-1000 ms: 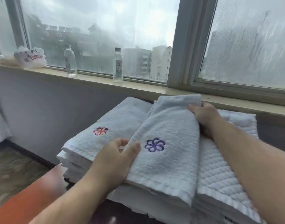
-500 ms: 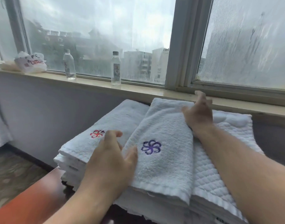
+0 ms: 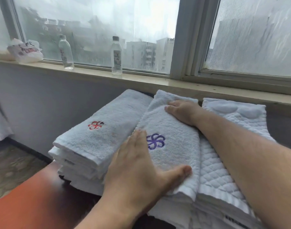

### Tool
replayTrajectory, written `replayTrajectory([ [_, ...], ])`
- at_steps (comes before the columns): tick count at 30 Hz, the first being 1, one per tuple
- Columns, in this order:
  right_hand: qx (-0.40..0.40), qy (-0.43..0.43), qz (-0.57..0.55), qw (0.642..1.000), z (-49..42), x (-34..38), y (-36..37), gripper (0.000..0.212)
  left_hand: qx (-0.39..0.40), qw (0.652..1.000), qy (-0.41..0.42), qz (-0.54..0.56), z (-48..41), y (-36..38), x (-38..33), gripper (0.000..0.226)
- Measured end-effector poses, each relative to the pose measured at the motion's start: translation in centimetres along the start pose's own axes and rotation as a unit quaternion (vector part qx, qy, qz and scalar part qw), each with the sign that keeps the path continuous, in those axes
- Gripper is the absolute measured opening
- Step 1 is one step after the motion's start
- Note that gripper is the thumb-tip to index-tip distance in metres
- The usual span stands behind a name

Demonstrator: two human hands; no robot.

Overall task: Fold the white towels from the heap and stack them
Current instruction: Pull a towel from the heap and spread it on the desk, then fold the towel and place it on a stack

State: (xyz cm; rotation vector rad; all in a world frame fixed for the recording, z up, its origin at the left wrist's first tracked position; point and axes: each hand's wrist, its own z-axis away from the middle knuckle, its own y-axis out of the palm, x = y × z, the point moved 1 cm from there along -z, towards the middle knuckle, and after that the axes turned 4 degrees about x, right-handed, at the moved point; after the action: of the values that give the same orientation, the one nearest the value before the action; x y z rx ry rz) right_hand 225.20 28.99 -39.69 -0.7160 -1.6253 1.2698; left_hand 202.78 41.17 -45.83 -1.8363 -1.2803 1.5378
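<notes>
A folded white towel with a purple flower emblem [image 3: 176, 156] lies on top of a pile of folded towels. It runs from near to far, slightly askew, with its far end just below the windowsill [image 3: 141, 82]. The left hand [image 3: 141, 171] lies flat on the towel's near end, fingers straight and pointing away, thumb spread to the right; its grip is released and the palm presses down just left of the emblem. The right hand [image 3: 182, 113] rests palm-down on the far end, fingers straight and pointing left, its grip likewise released. Just to the left sits a stack of folded towels [image 3: 78, 162] topped by a towel with a red flower emblem [image 3: 111, 123]. To the right, touching, lies a quilted white mat [image 3: 224, 176]. The piles rest on a reddish-brown surface [image 3: 26, 204]. On the sill stand a left bottle [image 3: 66, 52], a right bottle [image 3: 116, 56] and a printed plastic bag [image 3: 26, 51].
</notes>
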Motion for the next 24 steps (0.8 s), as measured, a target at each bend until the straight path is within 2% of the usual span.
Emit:
replayTrajectory([
  [6, 0.014, 0.023, -0.005, 1.000, -0.4, -0.2, 0.4, 0.057, 0.022, 0.999, -0.018, -0.013, -0.5, 0.5, 0.3, 0.140],
  [11, 0.033, 0.046, 0.085, 0.995, 0.8, 1.6, 0.3, 0.060, 0.053, 0.998, -0.031, -0.015, -0.6, 0.2, 0.5, 0.141],
  [14, 0.054, 0.068, 0.053, 0.995, 3.2, 2.3, 0.2, 0.060, 0.079, 0.996, -0.023, -0.039, -0.2, -0.2, 0.0, 0.140],
  [17, 0.048, 0.073, 0.028, 0.996, 8.2, 1.1, -0.4, 0.060, 0.099, 0.990, -0.006, -0.099, 0.2, -1.0, -0.8, 0.124],
  [20, 0.019, 0.075, 0.009, 0.997, 14.2, -1.7, -1.5, 0.058, 0.090, 0.983, 0.032, -0.154, 1.2, -1.7, -2.4, 0.096],
  [24, -0.065, 0.076, -0.038, 0.994, 23.3, -6.5, -2.2, 0.053, 0.029, 0.985, 0.156, -0.070, 4.9, -1.2, -7.1, 0.062],
])
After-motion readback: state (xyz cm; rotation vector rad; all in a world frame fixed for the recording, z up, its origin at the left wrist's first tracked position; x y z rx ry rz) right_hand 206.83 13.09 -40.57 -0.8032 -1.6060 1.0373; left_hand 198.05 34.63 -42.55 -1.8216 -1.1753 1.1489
